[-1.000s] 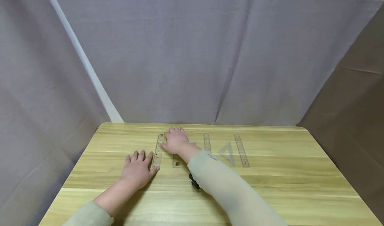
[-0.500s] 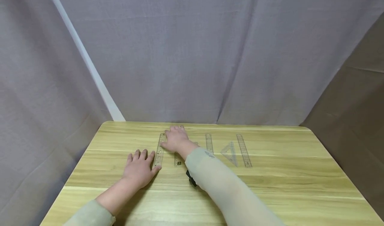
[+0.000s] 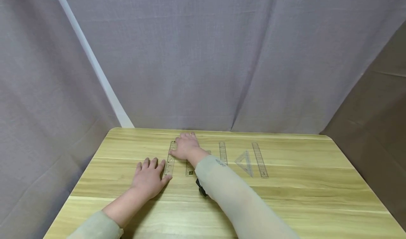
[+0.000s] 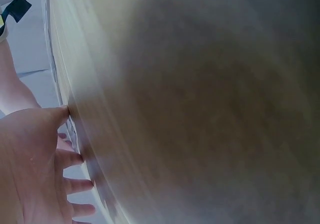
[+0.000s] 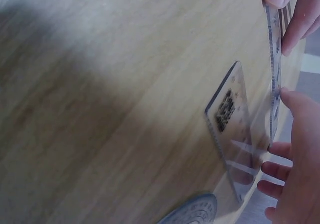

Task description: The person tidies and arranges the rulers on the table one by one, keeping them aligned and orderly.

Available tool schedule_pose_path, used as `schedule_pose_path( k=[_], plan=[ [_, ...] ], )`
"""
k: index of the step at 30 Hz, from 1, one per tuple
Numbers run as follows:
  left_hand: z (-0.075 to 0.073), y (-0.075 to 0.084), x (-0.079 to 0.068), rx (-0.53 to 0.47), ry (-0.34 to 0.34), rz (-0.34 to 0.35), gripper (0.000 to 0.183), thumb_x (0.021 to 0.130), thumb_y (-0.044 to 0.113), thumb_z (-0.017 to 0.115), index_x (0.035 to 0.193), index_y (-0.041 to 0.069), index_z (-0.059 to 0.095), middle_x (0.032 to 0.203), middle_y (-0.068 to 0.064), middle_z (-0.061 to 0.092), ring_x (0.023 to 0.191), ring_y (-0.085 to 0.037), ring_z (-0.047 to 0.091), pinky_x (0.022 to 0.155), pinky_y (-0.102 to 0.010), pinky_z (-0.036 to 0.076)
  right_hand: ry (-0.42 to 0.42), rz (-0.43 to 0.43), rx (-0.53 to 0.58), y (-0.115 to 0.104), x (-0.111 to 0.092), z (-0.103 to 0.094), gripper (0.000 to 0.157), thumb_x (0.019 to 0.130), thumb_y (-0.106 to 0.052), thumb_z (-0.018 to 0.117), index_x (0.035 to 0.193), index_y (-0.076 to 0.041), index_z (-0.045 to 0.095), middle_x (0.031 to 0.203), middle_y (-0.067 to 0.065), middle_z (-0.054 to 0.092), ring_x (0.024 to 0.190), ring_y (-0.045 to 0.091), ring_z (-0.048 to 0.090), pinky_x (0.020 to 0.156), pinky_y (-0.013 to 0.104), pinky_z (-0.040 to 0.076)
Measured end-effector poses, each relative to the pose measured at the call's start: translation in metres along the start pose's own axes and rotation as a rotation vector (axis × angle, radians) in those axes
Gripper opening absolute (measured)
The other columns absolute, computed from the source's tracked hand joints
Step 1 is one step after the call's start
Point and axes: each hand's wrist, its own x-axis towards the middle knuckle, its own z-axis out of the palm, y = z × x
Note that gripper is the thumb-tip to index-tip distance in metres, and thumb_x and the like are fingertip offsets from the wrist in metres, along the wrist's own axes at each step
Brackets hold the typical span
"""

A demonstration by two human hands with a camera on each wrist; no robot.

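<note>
A clear ruler (image 3: 169,165) with small dark printed shapes lies lengthwise on the wooden table, left of the other measuring tools. My left hand (image 3: 147,181) rests beside its near half, fingers spread; the thumb touches the near end, and the index fingertip is at the left edge. At the far end is my right hand (image 3: 186,147), its thumb touching the ruler's right edge and its fingers extended around the top. In the right wrist view, both hands meet the ruler (image 5: 275,59) at its edges. The left wrist view shows the left hand (image 4: 35,169) with straight fingers.
A second clear ruler (image 3: 189,172) with a dark square print lies partly under my right forearm. Beside it is a curved, clear scaled piece (image 5: 195,211). Further right are another ruler (image 3: 223,151), a triangle (image 3: 245,163) and a ruler (image 3: 260,159). Grey curtains (image 3: 190,55) enclose the table.
The head view has shifted slightly, so the table and tools appear a little further right. Both hands stay at the same ruler, with no clear movement of it along the table.
</note>
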Motion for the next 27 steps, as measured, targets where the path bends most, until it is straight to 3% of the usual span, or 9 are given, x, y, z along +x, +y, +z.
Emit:
schedule_pose_path(
  k=[11, 20, 27],
  plan=[
    [-0.0027, 0.0026, -0.002, -0.005, 0.003, 0.008, 0.07, 0.096, 0.059, 0.051, 0.15, 0.016, 0.045, 0.152, -0.018, 0.041, 0.141, -0.049, 0.028, 0.114, -0.066, 0.019, 0.01, 0.002, 0.03, 0.0017, 0.0, -0.002, 0.076, 0.092, -0.067, 0.05, 0.147, -0.014, 0.048, 0.152, 0.007, 0.043, 0.143, 0.026, 0.033, 0.121, 0.05, 0.013],
    [-0.0022, 0.0034, -0.0025, -0.008, 0.01, 0.015, 0.067, 0.097, 0.058, 0.05, 0.15, 0.017, 0.045, 0.151, -0.018, 0.042, 0.141, -0.049, 0.03, 0.113, -0.066, 0.02, 0.01, 0.001, 0.032, 0.0064, 0.0045, -0.0003, 0.066, 0.096, -0.06, 0.048, 0.147, -0.018, 0.048, 0.153, 0.005, 0.041, 0.144, 0.027, 0.031, 0.121, 0.049, 0.013],
    [-0.003, 0.003, -0.0032, 0.002, 0.021, 0.022, 0.066, 0.098, 0.056, 0.049, 0.151, 0.016, 0.044, 0.151, -0.019, 0.042, 0.14, -0.048, 0.031, 0.113, -0.066, 0.021, 0.068, -0.001, 0.038, 0.0096, 0.0071, 0.0005, 0.055, 0.098, -0.051, 0.05, 0.142, -0.018, 0.054, 0.151, 0.004, 0.044, 0.141, 0.025, 0.037, 0.12, 0.047, 0.017]
  ],
)
